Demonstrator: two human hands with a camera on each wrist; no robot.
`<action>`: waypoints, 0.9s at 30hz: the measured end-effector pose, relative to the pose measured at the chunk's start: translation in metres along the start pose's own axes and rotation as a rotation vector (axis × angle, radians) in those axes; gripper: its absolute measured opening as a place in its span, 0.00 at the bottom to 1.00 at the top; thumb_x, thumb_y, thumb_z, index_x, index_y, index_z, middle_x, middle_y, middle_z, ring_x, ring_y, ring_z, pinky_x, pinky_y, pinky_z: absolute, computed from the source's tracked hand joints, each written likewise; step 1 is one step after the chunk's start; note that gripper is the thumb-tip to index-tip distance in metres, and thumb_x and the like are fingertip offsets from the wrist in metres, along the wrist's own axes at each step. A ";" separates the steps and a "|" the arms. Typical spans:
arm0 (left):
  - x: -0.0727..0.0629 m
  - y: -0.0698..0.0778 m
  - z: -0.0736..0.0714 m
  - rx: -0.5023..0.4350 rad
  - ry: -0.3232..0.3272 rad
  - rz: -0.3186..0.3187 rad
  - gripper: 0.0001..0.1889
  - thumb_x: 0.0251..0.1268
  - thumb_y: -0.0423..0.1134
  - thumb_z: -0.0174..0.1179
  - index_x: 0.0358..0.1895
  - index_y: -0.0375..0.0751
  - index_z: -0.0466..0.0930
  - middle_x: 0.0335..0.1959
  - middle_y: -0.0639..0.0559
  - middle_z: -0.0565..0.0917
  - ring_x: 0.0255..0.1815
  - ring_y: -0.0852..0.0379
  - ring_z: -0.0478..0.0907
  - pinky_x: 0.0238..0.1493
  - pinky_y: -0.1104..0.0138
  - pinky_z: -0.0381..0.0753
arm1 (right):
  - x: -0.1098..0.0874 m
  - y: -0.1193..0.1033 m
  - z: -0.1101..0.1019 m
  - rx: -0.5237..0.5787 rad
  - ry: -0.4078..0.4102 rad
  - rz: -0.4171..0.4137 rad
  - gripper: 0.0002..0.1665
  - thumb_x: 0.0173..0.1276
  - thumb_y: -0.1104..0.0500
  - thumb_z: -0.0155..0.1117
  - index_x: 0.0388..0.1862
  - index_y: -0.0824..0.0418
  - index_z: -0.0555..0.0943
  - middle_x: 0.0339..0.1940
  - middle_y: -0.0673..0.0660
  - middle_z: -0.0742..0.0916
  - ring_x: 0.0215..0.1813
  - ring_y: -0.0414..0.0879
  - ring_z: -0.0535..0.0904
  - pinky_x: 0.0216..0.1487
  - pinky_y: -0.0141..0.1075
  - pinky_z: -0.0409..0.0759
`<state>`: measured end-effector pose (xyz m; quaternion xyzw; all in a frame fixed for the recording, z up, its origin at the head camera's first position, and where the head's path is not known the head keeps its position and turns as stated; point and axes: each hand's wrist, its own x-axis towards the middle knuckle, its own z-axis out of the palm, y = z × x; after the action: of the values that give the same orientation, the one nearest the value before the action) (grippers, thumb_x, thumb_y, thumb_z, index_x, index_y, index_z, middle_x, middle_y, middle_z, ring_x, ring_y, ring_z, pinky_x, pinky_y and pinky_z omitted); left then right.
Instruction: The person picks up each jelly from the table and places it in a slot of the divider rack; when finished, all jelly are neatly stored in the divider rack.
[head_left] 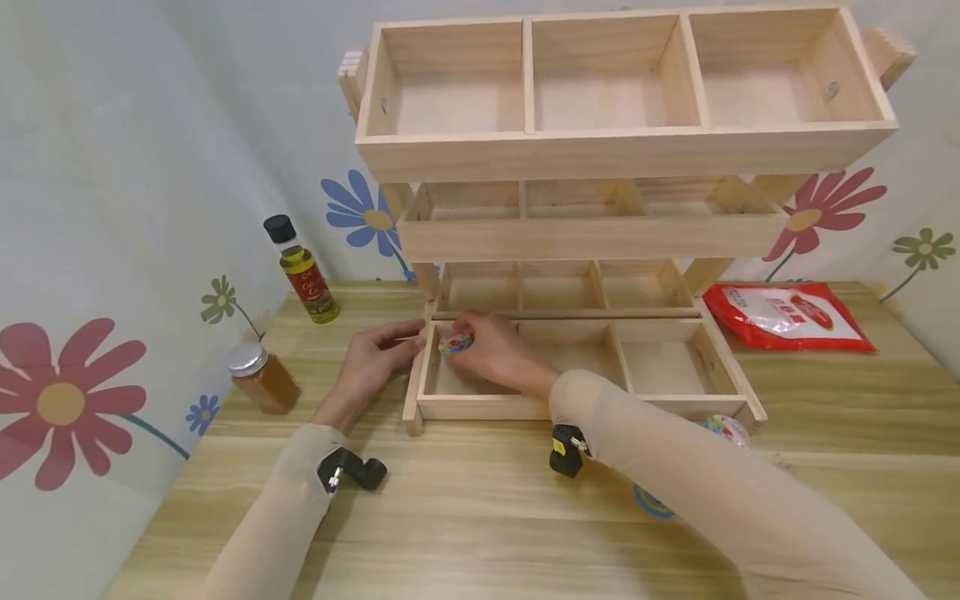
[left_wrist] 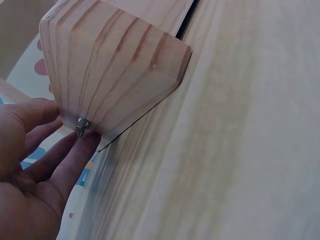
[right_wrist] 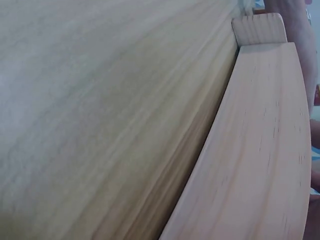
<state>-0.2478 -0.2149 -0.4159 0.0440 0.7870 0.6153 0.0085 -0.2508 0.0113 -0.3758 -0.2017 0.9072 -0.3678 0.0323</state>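
A wooden tiered shelf (head_left: 622, 154) with divided trays stands on the table. My right hand (head_left: 495, 350) reaches into the left compartment of the lowest front tray (head_left: 480, 407) and holds a small, colourful patterned thing (head_left: 455, 342), round-looking but partly covered by the fingers. My left hand (head_left: 378, 358) is at the tray's left outer side. In the left wrist view its fingertips touch the wooden end piece (left_wrist: 115, 65), close to a metal bolt (left_wrist: 82, 125). The right wrist view shows mainly the tray's front board (right_wrist: 250, 150); the held thing is out of sight there.
An oil bottle (head_left: 309, 283) and a silver-lidded jar (head_left: 264, 379) stand at the left. To the shelf's right lies a red and white packet (head_left: 791, 317). Another colourful round thing (head_left: 726, 428) and a blue-ringed one (head_left: 652, 502) are partly hidden by my right sleeve.
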 end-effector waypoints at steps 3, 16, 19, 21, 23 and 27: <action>0.000 0.000 0.000 -0.003 -0.005 -0.005 0.22 0.76 0.37 0.67 0.68 0.35 0.82 0.64 0.35 0.83 0.53 0.57 0.85 0.54 0.68 0.87 | -0.001 -0.002 0.003 -0.003 0.020 0.016 0.29 0.66 0.58 0.77 0.64 0.65 0.82 0.58 0.61 0.88 0.59 0.54 0.82 0.64 0.44 0.82; 0.000 0.001 0.000 -0.013 -0.009 0.005 0.21 0.77 0.36 0.66 0.68 0.34 0.82 0.65 0.35 0.83 0.53 0.55 0.85 0.52 0.68 0.88 | 0.001 -0.003 0.013 0.019 0.050 0.014 0.25 0.70 0.57 0.77 0.62 0.66 0.83 0.58 0.61 0.88 0.59 0.55 0.83 0.62 0.44 0.82; 0.000 0.000 0.000 -0.012 -0.008 0.007 0.21 0.76 0.35 0.66 0.68 0.34 0.82 0.64 0.35 0.83 0.53 0.54 0.85 0.52 0.68 0.88 | -0.001 -0.003 0.013 0.027 0.040 0.017 0.25 0.71 0.56 0.76 0.62 0.66 0.82 0.58 0.61 0.87 0.59 0.55 0.82 0.62 0.45 0.83; 0.000 -0.002 0.000 -0.009 -0.012 0.002 0.21 0.76 0.36 0.67 0.68 0.34 0.82 0.65 0.35 0.83 0.54 0.54 0.85 0.53 0.67 0.88 | -0.002 -0.003 0.013 0.025 0.033 0.020 0.25 0.71 0.56 0.76 0.62 0.66 0.82 0.59 0.61 0.87 0.59 0.55 0.82 0.62 0.45 0.82; 0.000 -0.002 0.000 -0.008 -0.016 -0.004 0.21 0.76 0.36 0.67 0.68 0.34 0.82 0.65 0.35 0.83 0.54 0.54 0.85 0.52 0.67 0.88 | -0.003 -0.002 0.012 0.014 0.026 0.020 0.26 0.71 0.55 0.76 0.62 0.66 0.83 0.59 0.61 0.87 0.59 0.55 0.82 0.63 0.45 0.82; 0.001 -0.001 0.000 0.005 -0.012 0.000 0.21 0.77 0.37 0.66 0.68 0.35 0.82 0.65 0.36 0.83 0.54 0.53 0.85 0.52 0.68 0.88 | -0.002 -0.003 0.010 -0.009 0.016 0.015 0.28 0.71 0.53 0.77 0.63 0.66 0.83 0.59 0.61 0.87 0.59 0.55 0.82 0.63 0.45 0.81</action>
<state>-0.2485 -0.2152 -0.4167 0.0477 0.7885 0.6130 0.0131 -0.2460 0.0037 -0.3809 -0.1923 0.9105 -0.3651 0.0268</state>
